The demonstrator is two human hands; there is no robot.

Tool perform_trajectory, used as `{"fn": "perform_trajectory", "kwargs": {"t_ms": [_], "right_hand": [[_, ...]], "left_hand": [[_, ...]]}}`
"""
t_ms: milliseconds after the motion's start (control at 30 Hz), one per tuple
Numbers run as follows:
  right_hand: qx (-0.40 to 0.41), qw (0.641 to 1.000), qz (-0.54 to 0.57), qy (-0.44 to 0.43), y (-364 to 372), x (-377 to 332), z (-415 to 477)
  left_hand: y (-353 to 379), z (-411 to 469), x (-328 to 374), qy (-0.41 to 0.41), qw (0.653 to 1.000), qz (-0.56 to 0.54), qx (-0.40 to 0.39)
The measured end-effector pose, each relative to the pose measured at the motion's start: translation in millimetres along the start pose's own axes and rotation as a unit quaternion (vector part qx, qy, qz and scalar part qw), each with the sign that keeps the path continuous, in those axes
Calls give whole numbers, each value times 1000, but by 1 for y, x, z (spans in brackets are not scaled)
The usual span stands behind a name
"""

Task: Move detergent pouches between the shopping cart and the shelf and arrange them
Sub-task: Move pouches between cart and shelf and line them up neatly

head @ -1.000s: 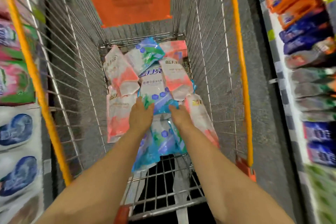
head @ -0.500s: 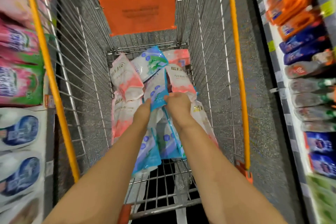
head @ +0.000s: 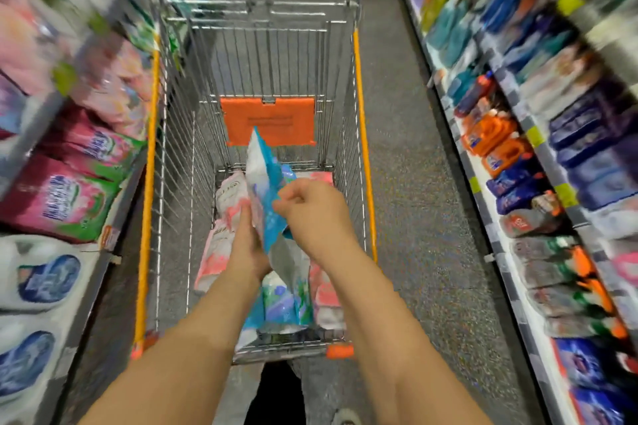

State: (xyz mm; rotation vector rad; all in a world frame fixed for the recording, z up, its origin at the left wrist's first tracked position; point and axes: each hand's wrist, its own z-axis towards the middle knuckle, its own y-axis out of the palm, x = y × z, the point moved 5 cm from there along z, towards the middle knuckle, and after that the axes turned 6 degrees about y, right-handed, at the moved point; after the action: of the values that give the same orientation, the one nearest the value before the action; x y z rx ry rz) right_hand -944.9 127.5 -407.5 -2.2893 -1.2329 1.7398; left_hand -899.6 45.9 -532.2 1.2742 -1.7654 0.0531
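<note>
Gripping a blue-and-white detergent pouch (head: 264,190) by its edge in the curled right hand (head: 314,214), upright above the wire shopping cart (head: 360,114), with the left hand (head: 247,245) pressed straight-fingered against its side. Below, heaped in the cart: pink-and-white pouches (head: 215,252) and further blue pouches (head: 279,304).

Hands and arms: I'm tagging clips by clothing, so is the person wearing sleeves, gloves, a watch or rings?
Nothing worn shows. The left hand and right hand are ungloved, and both forearms are bare to the picture's bottom edge: no sleeves, watch or band. No ring shows, though blur could hide a thin one.
</note>
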Motion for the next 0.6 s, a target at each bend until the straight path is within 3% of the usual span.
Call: {"fn": "perform_trajectory", "kwargs": {"t_ms": [133,233,333,467,600], "right_hand": [[17,990,-24,-139,-50,-28,-55],[32,974,-48,-218,-86,-39,-93],[-15,972,-72,-225,-102,-46,-112],[-67,969,-45,-233,-92,-77,-138],[-38,961,62,-266,-56,-116,-165]], "left_hand": [[46,-44,49,63,986,-123,-90],[63,-89,94,171,975,-90,-107],[67,-133,141,283,948,-23,-145],[53,-208,195,476,878,21,-49],[47,-290,219,590,798,122,28]]}}
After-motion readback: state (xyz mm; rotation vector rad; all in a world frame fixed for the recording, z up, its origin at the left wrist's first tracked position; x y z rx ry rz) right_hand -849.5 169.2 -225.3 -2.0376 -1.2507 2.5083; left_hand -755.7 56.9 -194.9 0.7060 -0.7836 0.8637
